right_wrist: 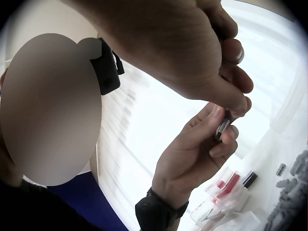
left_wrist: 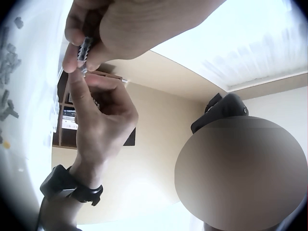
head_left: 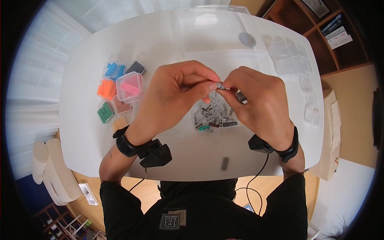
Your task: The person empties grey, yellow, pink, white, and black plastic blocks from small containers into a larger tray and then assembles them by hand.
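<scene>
Over the middle of the table, my left hand pinches a small grey building brick between thumb and fingertips. My right hand meets it from the other side, thumb and forefinger pinching the brick's near end. In the left wrist view the studded grey brick lies between the two hands' fingertips. A darker grey brick shows beside the right hand's curled fingers. Below the hands spreads a pile of loose grey and brown bricks, partly hidden by the right hand, with a green piece at its front.
Small clear boxes of coloured pieces stand at the left, including a pink one, an orange one and a green one. A grey stick of bricks lies near the front edge. Clear containers line the right side.
</scene>
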